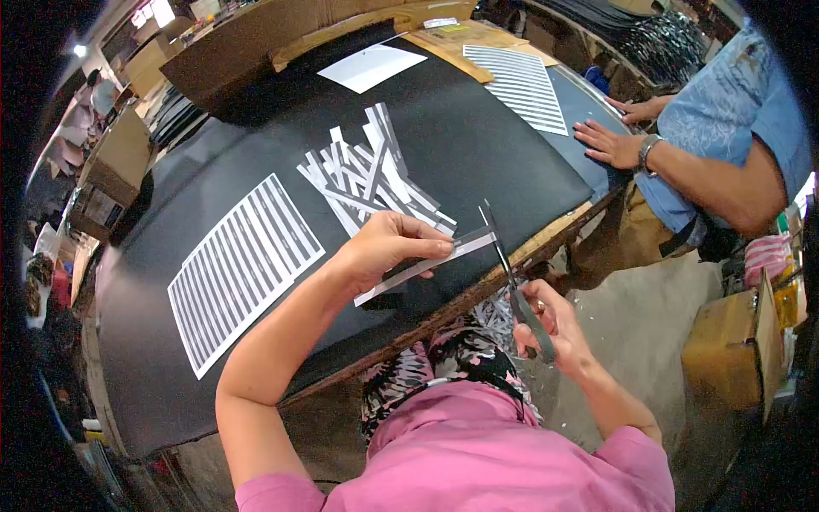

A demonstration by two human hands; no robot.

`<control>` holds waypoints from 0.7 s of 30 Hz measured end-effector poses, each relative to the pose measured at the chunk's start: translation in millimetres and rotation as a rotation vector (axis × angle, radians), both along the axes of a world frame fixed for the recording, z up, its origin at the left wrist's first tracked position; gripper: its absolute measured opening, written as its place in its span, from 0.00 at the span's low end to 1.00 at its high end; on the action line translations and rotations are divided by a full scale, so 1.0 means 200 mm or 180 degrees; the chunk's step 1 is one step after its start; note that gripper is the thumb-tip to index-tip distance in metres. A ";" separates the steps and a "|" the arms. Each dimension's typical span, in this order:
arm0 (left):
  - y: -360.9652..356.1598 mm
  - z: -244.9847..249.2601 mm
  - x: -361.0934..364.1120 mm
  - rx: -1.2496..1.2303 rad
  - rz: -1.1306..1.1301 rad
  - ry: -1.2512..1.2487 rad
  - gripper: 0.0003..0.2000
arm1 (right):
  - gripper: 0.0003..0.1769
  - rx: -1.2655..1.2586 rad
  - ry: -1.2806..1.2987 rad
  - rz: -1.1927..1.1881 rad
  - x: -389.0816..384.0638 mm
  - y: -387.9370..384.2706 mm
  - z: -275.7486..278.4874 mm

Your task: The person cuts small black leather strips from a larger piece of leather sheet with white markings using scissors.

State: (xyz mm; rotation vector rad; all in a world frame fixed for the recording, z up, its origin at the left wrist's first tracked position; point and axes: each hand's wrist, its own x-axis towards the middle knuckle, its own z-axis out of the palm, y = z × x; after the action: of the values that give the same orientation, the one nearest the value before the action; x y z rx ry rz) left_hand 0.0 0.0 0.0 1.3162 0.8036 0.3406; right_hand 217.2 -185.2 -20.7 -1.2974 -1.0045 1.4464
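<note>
My left hand (397,247) pinches a narrow paper strip (476,242) over the front edge of the black table. Dark-handled scissors (533,328) are in my right hand (548,317), their blades pointing up and away from me at the strip's right end. Whether the blades touch the paper is hard to tell. Beyond my left hand lies a loose pile of cut strips (363,175), white with dark bands. Striped sheets (243,264) lie on the table left of my left forearm.
A white sheet (373,68) and another striped sheet (519,85) lie at the back. At right, a person in blue rests a hand (607,143) on the table. Cardboard boxes (735,346) stand right, and others (115,171) left. Paper scraps lie below the table edge.
</note>
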 end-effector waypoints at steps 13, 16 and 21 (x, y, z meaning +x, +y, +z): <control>-0.02 -0.04 0.03 -0.0329 0.0032 -0.0099 0.13 | 0.29 0.0141 0.0010 -0.0137 -0.02 0.06 0.00; -0.02 -0.04 0.04 -0.0338 0.0032 -0.0120 0.13 | 0.28 0.0120 0.0044 -0.0110 -0.03 0.07 0.02; -0.02 -0.04 0.04 -0.0350 0.0049 -0.0076 0.13 | 0.30 0.0094 0.0069 -0.0122 -0.02 0.07 0.01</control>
State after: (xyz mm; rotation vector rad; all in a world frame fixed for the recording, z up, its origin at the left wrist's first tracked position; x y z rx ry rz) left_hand 8.7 -3.8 -7.6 1.2018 0.8019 0.3194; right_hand 212.5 -171.3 -18.4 -1.2707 -0.9783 1.4087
